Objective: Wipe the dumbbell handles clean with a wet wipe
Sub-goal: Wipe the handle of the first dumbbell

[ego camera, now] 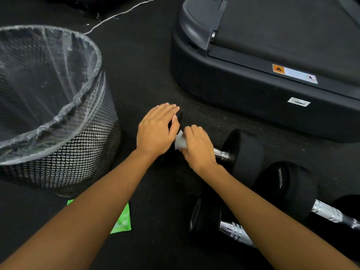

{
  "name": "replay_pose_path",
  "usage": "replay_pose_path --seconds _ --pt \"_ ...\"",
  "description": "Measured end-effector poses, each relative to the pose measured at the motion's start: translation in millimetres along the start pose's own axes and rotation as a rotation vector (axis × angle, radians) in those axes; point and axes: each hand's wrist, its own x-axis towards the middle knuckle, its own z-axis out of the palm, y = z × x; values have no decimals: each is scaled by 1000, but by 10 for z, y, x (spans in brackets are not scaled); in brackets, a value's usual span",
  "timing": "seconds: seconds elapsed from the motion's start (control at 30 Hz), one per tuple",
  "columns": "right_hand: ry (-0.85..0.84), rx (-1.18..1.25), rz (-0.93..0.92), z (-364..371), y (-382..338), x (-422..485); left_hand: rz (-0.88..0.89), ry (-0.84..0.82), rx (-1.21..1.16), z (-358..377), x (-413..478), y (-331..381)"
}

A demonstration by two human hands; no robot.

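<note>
Both arms bare, no sleeves in view. Left forearm (93,201) enters from lower left, right forearm (263,207) from lower right; they converge toward centre frame.

Left hand (155,129): palm down, wrist about straight. Fingers (167,109) extended and held together, laid flat over the black end weight (180,115). Thumb (175,121) lies along the inner edge, pointing forward.

Right hand (198,147): back of hand up, wrist bent slightly inward. Fingers curled down round the white wipe (179,142), wrapping it about the handle (221,153). Fingertips hidden underneath.

The hands sit just beside each other, left thumb near the wipe; contact between them cannot be told.
</note>
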Motion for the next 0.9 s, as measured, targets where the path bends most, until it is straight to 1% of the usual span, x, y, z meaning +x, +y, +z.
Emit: replay_pose_path --seconds 0.2,0.3,0.4,0.47,0.57,0.67,0.8,0.9 --pt "45 -71 0 108 -170 113 3 -14 5 -6 9 13" --pt "79 -82 -33 93 -48 26 2 -7 -7 -9 0 11" --pt "110 -81 -15 67 97 -83 -1 10 -19 -20 -5 13" --pt "99 -94 -15 39 136 -124 -3 13 -21 -24 -4 19" --pt "-33 -54 -14 -56 136 -97 -2 2 -15 -21 6 24" --pt "-177 101 80 -128 175 -9 -10 -5 -11 -12 18 21" --pt "-424 216 136 -191 247 124 -13 -11 -2 -9 19 21" --pt "-518 341 172 -257 266 182 -6 -9 -2 -18 11 22"
